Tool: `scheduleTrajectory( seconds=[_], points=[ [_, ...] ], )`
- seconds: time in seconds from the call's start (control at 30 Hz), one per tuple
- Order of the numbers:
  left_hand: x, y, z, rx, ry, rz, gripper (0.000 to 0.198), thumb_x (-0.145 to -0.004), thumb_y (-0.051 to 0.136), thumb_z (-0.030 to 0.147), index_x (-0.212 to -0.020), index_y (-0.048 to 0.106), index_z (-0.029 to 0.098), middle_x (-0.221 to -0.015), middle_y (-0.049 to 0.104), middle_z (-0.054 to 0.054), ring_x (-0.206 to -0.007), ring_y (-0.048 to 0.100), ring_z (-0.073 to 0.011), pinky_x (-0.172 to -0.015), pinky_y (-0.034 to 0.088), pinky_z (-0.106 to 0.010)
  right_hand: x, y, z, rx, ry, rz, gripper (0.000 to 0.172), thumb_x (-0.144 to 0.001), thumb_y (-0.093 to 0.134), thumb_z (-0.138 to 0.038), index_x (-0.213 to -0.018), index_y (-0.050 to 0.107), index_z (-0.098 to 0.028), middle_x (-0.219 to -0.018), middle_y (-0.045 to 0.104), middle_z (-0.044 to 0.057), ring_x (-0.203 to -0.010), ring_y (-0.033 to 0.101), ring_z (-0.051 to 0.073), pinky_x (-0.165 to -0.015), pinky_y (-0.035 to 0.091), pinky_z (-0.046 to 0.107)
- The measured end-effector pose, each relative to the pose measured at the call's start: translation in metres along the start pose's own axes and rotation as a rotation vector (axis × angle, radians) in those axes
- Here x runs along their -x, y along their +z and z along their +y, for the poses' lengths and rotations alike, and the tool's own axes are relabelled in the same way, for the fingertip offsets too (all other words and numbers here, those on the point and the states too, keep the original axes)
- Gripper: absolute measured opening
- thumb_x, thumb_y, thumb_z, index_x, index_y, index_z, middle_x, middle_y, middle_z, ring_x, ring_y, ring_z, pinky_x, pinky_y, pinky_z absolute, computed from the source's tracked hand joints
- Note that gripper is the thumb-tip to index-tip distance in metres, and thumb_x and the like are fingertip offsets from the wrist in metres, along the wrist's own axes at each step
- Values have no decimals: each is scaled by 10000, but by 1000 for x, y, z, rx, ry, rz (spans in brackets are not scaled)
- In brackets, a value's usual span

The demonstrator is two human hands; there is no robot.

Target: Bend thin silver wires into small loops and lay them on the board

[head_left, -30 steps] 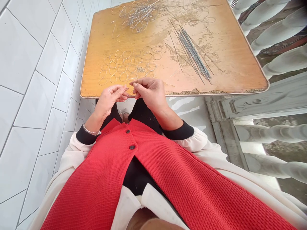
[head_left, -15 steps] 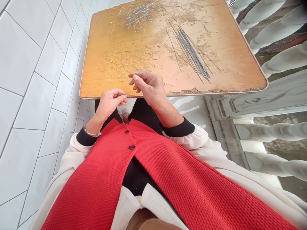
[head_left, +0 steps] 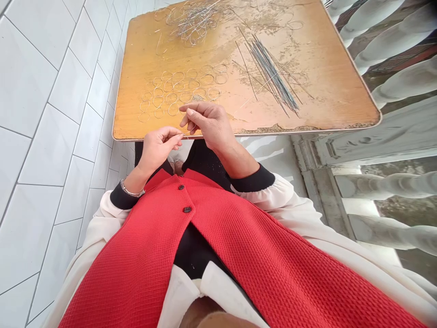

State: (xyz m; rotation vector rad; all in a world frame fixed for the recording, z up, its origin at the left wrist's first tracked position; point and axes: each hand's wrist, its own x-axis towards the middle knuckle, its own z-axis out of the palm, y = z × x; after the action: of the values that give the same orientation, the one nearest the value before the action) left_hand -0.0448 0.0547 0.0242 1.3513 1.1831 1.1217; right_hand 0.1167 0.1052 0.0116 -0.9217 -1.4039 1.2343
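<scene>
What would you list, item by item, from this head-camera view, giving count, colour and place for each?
wire loops: many, silver, in rows on the board's near half
tangled wire: one heap, silver, board's far end
straight wires: one bundle, grey, board's right side
board: one, worn orange-brown, before the person
tiles: many, white, left
balusters: several, white, right
buttons: two, black, on the vest
vest: one, red, on the person
bracelet: one, silver, left wrist
left hand: one, fingertips pinched, at the board's near edge
right hand: one, fingers apart, over the board's near edge
</scene>
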Motion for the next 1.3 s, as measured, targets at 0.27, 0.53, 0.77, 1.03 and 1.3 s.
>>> scheduleTrajectory(
  seconds=[0.27,0.53,0.77,1.03,1.3],
  points=[
    [3,-3,-13,298,-109,-102,222,-901,711,353,-784,655,173,-797,726,-3,-716,672,-78,-741,534,-213,-2,-1,-4,-31,-4,76,248,-936,667,-433,-966,712,-191,-707,705,1,-524,579,78,-472,462,191],
    [-2,-3,-12,370,-193,-64,189,-930,677,311,-802,628,180,-823,729,4,-753,695,-84,-810,541,-232,-3,-1,-8,-31,-17,-7,205,-920,694,-369,-870,712,-171,-648,660,-7,-486,527,67,-456,427,195],
    [-4,0,-7,276,-164,57,179,-935,663,301,-803,637,182,-816,732,7,-739,682,-79,-798,525,-229,-5,-4,-8,-42,19,-109,173,-908,713,-337,-904,717,-164,-644,659,-12,-438,464,54,-422,391,201],
    [-2,-7,-8,122,-91,-102,104,-879,698,232,-799,698,165,-768,716,-2,-692,631,-78,-731,501,-222,-10,-6,-14,-31,95,-175,142,-900,716,-300,-949,700,-167,-618,647,-22,-412,421,55,-387,340,206],
    [-6,-6,-4,82,-127,-98,65,-815,717,124,-772,679,157,-679,664,24,-631,594,-67,-679,485,-217,-12,-6,-21,-17,129,-311,181,-878,692,-237,-1053,676,-192,-521,576,-67,-383,374,70,-367,295,214]
  ],
)
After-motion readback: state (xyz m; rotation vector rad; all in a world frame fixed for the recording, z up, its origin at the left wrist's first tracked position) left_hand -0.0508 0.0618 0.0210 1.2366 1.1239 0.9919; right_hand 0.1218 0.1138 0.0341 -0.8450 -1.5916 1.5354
